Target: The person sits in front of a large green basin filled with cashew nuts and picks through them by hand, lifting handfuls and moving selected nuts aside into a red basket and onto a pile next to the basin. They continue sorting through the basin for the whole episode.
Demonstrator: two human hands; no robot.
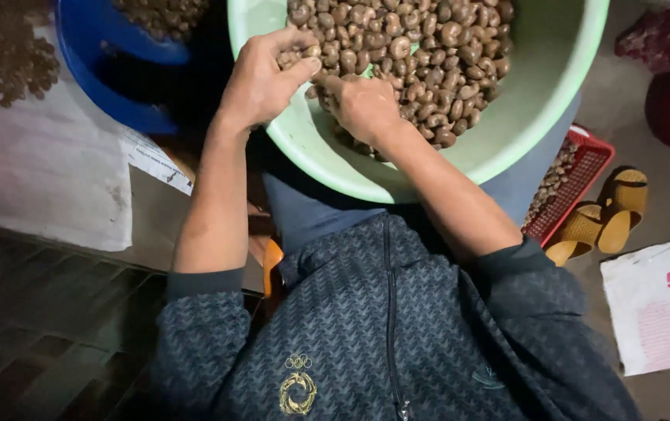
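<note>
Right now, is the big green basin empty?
No, the green basin holds a heap of brown nuts, with both hands in them.

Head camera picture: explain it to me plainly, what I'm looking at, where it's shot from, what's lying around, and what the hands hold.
No machine here: one camera on a person's head looks down their chest and arms. Both bare hands reach into a pale green basin on the lap, filled with brown cashew-like nuts. The left hand grips a small bunch of nuts; the right hand digs into the pile, fingers hidden. Around it: a blue tub with more nuts, a red basket, yellow sandals and white sacks on the floor.
</note>
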